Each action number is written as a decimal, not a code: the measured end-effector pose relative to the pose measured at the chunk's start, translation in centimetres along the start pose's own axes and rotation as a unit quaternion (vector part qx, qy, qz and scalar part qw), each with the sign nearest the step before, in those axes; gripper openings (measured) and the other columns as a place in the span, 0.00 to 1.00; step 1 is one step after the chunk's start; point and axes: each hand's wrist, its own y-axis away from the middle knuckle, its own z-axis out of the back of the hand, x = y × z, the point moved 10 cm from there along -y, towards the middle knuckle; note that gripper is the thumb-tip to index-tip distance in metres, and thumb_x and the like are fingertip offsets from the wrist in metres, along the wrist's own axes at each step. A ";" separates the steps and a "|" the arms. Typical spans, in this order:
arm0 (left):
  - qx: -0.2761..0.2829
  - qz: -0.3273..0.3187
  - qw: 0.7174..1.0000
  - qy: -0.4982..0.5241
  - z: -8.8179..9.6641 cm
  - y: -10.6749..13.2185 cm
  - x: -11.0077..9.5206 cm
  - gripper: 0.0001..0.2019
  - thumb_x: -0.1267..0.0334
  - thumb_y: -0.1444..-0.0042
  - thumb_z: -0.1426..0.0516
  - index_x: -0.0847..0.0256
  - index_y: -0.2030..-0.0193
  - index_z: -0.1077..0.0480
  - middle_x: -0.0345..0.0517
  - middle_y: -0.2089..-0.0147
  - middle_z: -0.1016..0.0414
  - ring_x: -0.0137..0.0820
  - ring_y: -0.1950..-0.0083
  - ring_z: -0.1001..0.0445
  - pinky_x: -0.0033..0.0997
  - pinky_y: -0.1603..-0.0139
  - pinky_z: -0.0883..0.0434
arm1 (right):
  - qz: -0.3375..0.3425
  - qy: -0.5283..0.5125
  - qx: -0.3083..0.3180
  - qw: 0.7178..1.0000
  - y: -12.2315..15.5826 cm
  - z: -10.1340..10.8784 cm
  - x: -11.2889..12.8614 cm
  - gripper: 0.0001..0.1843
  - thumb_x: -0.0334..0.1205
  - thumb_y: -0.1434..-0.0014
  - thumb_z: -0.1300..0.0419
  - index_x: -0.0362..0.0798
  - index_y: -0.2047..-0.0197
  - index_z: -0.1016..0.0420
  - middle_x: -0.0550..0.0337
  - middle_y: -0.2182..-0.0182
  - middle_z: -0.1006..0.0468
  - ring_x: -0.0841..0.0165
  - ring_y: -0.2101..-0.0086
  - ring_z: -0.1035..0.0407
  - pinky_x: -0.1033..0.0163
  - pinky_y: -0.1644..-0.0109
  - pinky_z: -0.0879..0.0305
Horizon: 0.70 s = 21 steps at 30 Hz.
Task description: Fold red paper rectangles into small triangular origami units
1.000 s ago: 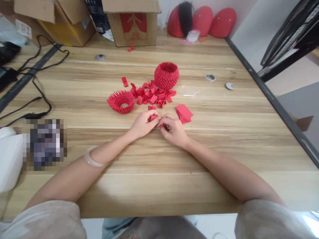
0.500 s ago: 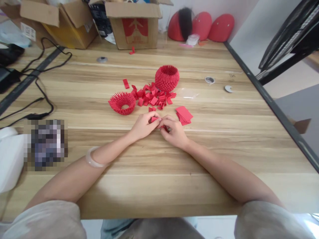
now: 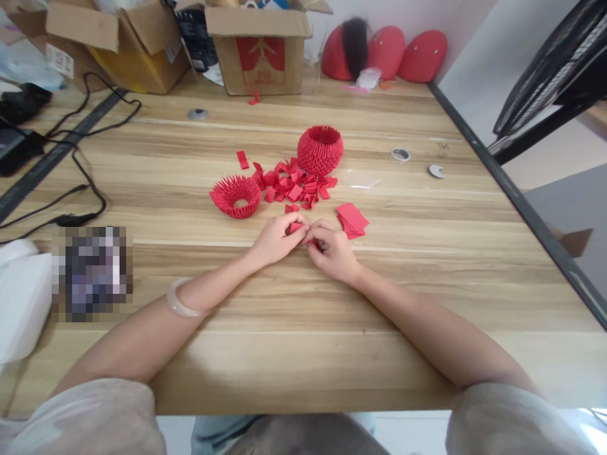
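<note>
At the far left edge of the wooden worktop (image 3: 284,354) a white object (image 3: 19,303) is seen, only partly in frame, and black cables (image 3: 80,183) are trailed across the boards beside it. An open cardboard box (image 3: 118,44) is set at the back left corner, and a second box (image 3: 256,50) with a red print is placed further along the back edge. A pale bracelet (image 3: 183,302) is worn on the left wrist, with the forearm laid on the worktop. A red paper ring (image 3: 236,196), built of folded points, is stood just beyond the left hand (image 3: 271,241). That hand is curled, its fingertips pressed together on a small red paper piece (image 3: 296,227), which is held low over the worktop at the middle, between the two hands. The same piece is pinched from the other side by the right hand (image 3: 334,253), whose fingers are bent inward; how far the piece has been folded cannot be told, as most of it is covered by fingers. A loose pile of folded red pieces (image 3: 294,183) is scattered just behind the hands, and a rounded red paper bowl (image 3: 320,150) is stood upright at the far edge of that pile. A short stack of flat red sheets (image 3: 351,219) is laid just beside the right hand. Further right, a tape ring (image 3: 401,153) and a white crescent (image 3: 436,170) are left well apart from the rest.
</note>
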 end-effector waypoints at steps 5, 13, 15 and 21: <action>0.002 -0.001 1.000 0.007 -0.1 0.0 0.0 0.10 0.59 0.46 0.48 0.64 0.66 0.31 0.38 0.76 0.36 0.24 0.76 0.40 0.23 0.75 0.43 | 0.001 0.001 -0.002 1.000 0.0 0.1 0.0 0.10 0.25 0.53 0.48 0.45 0.72 0.29 0.58 0.69 0.31 0.75 0.74 0.38 0.67 0.68 0.37; 0.002 -0.006 1.000 -0.001 0.0 0.0 -0.1 0.10 0.59 0.46 0.47 0.64 0.66 0.31 0.38 0.76 0.35 0.24 0.75 0.40 0.23 0.74 0.42 | -0.005 -0.001 0.001 1.000 0.0 0.0 -0.1 0.09 0.25 0.54 0.48 0.45 0.72 0.29 0.58 0.69 0.30 0.75 0.74 0.38 0.67 0.68 0.37; 0.001 -0.009 1.000 -0.002 0.0 0.0 -0.3 0.10 0.60 0.46 0.47 0.64 0.66 0.31 0.38 0.75 0.35 0.24 0.75 0.40 0.23 0.74 0.43 | -0.003 -0.001 0.001 1.000 0.0 0.0 -0.2 0.09 0.25 0.53 0.48 0.45 0.72 0.29 0.58 0.68 0.30 0.74 0.74 0.37 0.67 0.68 0.37; 0.001 -0.011 1.000 -0.011 0.0 0.0 -0.4 0.09 0.60 0.45 0.48 0.64 0.66 0.31 0.38 0.76 0.36 0.23 0.75 0.42 0.23 0.75 0.44 | 0.004 0.003 -0.003 1.000 0.0 0.1 0.0 0.09 0.25 0.53 0.48 0.44 0.72 0.28 0.58 0.69 0.30 0.75 0.74 0.38 0.68 0.69 0.37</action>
